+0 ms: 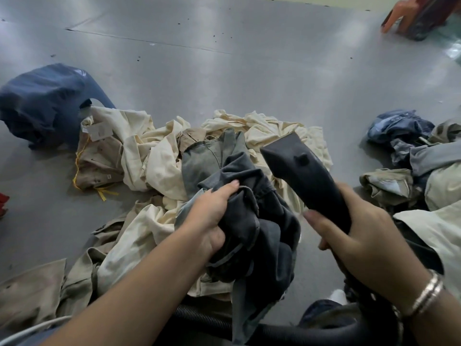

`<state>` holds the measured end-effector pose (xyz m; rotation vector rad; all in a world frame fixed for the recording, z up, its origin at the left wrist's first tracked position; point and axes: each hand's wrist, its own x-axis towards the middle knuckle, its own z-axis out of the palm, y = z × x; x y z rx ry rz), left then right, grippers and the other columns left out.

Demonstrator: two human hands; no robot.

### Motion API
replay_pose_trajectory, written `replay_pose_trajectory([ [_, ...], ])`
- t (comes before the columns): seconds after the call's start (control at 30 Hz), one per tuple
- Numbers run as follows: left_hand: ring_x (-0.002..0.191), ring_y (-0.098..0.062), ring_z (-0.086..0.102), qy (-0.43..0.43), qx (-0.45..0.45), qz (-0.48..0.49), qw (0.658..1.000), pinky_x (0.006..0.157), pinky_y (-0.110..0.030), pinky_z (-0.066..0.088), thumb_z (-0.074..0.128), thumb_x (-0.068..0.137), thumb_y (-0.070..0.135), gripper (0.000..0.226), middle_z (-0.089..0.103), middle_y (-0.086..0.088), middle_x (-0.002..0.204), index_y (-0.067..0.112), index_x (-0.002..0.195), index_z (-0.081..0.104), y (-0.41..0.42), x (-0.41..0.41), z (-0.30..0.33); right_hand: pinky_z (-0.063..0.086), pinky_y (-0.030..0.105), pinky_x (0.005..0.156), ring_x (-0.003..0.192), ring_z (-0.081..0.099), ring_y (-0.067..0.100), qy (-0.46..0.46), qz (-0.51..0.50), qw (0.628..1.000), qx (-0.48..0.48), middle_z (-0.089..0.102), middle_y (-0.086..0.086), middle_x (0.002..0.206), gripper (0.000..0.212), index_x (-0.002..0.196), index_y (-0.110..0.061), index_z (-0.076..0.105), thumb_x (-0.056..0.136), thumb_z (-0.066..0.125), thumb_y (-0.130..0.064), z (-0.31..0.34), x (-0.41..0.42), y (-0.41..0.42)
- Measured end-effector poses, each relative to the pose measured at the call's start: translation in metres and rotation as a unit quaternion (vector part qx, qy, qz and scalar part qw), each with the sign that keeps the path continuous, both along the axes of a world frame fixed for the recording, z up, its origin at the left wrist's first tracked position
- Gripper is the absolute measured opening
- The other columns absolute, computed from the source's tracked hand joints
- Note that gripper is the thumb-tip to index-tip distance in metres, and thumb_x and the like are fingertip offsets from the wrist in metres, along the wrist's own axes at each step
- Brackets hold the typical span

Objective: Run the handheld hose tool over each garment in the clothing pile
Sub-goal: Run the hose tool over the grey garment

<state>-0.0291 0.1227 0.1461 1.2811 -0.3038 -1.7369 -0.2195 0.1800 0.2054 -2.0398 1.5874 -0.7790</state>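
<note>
Clothing pile (159, 156) lies mid-floor, a second heap (411, 156) to its right, chair (414, 16) far behind

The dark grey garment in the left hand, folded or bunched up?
Bunched up: the dark grey garment hangs crumpled from the left hand.

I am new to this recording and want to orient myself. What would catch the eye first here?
In the lower centre, the left hand grips a bunched dark grey garment, while the right hand holds a black plastic hose nozzle pointing up over it. Behind them a heap of crumpled cream cloth garments spreads on the grey floor, with a dark blue garment at far left.
</note>
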Motion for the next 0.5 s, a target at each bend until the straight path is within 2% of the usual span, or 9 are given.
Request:
replay_pose_trajectory([
  [0.03, 0.059, -0.022, 0.068, 0.004, 0.007, -0.003, 1.000, 0.054, -0.033, 0.058, 0.061, 0.091, 0.020, 0.016, 0.072, -0.012, 0.080, 0.011, 0.103, 0.068, -0.002, 0.002, 0.001, 0.041, 0.002, 0.061, 0.069, 0.060, -0.011, 0.004, 0.021, 1.000, 0.004, 0.063, -0.025, 0.067, 0.043, 0.114, -0.044, 0.050, 0.075, 0.050, -0.060, 0.004, -0.003, 0.002],
  [0.1, 0.056, -0.021, 0.068, 0.021, 0.026, -0.014, 0.999, 0.052, -0.030, 0.057, 0.059, 0.093, 0.023, 0.018, 0.072, -0.011, 0.074, 0.008, 0.095, 0.069, -0.007, 0.006, 0.005, 0.040, -0.001, 0.062, 0.074, 0.060, -0.017, 0.029, 0.080, 0.996, 0.037, 0.058, -0.045, 0.088, 0.041, 0.115, -0.055, 0.044, 0.074, 0.049, -0.061, 0.006, -0.003, 0.009],
  [0.2, 0.060, -0.023, 0.068, 0.046, 0.054, -0.033, 0.997, 0.054, -0.032, 0.058, 0.056, 0.094, 0.028, 0.024, 0.072, -0.012, 0.075, 0.007, 0.092, 0.068, -0.010, 0.008, 0.008, 0.041, 0.004, 0.076, 0.097, 0.054, -0.019, 0.083, 0.116, 0.985, 0.099, 0.055, -0.045, 0.103, 0.059, 0.130, -0.061, 0.032, 0.073, 0.046, -0.069, -0.005, 0.001, 0.016],
  [0.27, 0.071, -0.025, 0.068, 0.049, 0.054, -0.046, 0.996, 0.064, -0.034, 0.058, 0.055, 0.095, 0.028, 0.025, 0.072, -0.013, 0.087, 0.008, 0.102, 0.069, -0.009, 0.007, 0.007, 0.045, 0.012, 0.078, 0.098, 0.056, -0.010, 0.111, 0.094, 0.985, 0.093, 0.054, -0.038, 0.105, 0.066, 0.139, -0.054, 0.027, 0.076, 0.041, -0.068, -0.011, 0.002, 0.015],
  [0.37, 0.078, -0.025, 0.068, 0.050, 0.045, -0.060, 0.996, 0.073, -0.034, 0.056, 0.054, 0.096, 0.027, 0.027, 0.072, -0.013, 0.093, 0.008, 0.107, 0.069, -0.007, 0.004, 0.007, 0.048, 0.022, 0.080, 0.097, 0.060, 0.000, 0.115, 0.050, 0.991, 0.047, 0.056, -0.026, 0.108, 0.072, 0.144, -0.042, 0.032, 0.076, 0.043, -0.062, -0.013, 0.007, 0.012],
  [0.5, 0.069, -0.023, 0.071, 0.054, 0.024, -0.068, 0.996, 0.062, -0.032, 0.059, 0.058, 0.093, 0.025, 0.021, 0.074, -0.012, 0.086, 0.010, 0.100, 0.070, -0.007, 0.004, 0.007, 0.042, 0.016, 0.073, 0.084, 0.057, 0.003, 0.064, -0.029, 0.997, -0.015, 0.056, -0.019, 0.096, 0.063, 0.140, -0.025, 0.045, 0.081, 0.055, -0.046, -0.015, 0.009, 0.003],
])
